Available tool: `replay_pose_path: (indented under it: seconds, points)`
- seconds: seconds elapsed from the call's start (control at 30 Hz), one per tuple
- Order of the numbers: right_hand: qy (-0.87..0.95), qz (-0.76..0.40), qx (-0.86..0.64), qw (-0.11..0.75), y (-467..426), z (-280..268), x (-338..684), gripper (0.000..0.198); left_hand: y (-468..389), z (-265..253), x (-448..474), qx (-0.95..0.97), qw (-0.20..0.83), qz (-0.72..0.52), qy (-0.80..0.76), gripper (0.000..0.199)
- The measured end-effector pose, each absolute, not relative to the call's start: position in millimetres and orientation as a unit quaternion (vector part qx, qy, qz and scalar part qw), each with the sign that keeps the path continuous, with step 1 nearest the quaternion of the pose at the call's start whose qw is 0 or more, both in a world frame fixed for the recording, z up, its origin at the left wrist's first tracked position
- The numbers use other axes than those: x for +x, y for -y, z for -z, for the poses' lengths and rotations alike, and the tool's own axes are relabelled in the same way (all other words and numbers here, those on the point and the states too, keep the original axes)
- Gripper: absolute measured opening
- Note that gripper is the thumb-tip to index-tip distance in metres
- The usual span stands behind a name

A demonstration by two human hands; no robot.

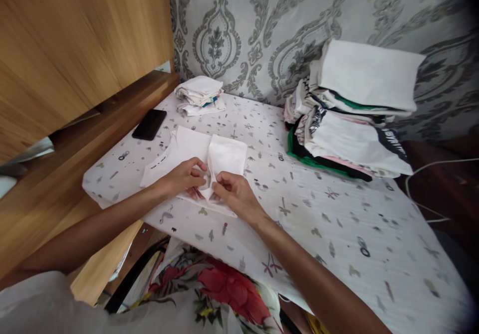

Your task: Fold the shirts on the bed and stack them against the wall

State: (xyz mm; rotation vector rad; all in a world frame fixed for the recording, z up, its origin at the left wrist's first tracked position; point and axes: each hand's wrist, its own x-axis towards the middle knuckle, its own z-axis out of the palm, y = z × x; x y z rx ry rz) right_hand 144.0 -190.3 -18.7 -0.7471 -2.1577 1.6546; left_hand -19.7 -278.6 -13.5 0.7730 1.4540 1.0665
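A small white garment, perhaps a shirt, lies flat on the patterned cloth, with part of it turned over at the right side. At the edge of that fold my right hand pinches the fabric between thumb and fingers. My left hand is just to its left, fingers curled at the same fold; its fingertips meet the cloth, and some fingers are partly under the fabric. Dark marks show near the garment's left edge.
A black phone lies at the left edge. Behind it sits a small stack of folded white clothes. A taller pile of folded clothes stands at the back right against the wall. Wooden furniture borders the left side.
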Motion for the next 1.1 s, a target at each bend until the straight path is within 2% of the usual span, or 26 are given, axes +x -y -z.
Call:
replay_pose_path:
  seconds: [0.23,0.43,0.53,0.67,0.73,0.93,1.1]
  points:
    - [0.759,-0.606,-0.201,0.127,191.5,16.3,142.3,0.021,278.2,11.6,-26.5,0.287,0.565,-0.467,-0.617,0.038]
    - [0.730,-0.645,-0.181,0.134,194.8,16.9,149.6,0.018,281.0,11.2,-27.1,0.315,0.538,-0.443,-0.644,0.048]
    - [0.790,-0.550,-0.221,0.154,196.9,17.8,160.9,0.017,282.2,12.1,-30.9,0.342,0.556,-0.432,-0.623,0.052]
    - [0.909,-0.289,-0.257,0.154,198.5,24.1,181.7,0.008,284.2,13.5,-34.9,0.344,0.581,-0.440,-0.592,0.047]
    - [0.936,-0.201,-0.243,0.154,199.1,29.0,190.6,0.007,284.7,12.4,-33.3,0.343,0.574,-0.440,-0.599,0.046]
    - [0.957,-0.121,-0.174,0.200,203.6,38.9,204.5,0.021,286.1,9.5,-27.7,0.350,0.544,-0.428,-0.631,0.052]
    - [0.963,-0.071,-0.143,0.215,209.6,44.0,209.9,0.025,288.1,12.4,-34.8,0.318,0.536,-0.445,-0.643,0.046]
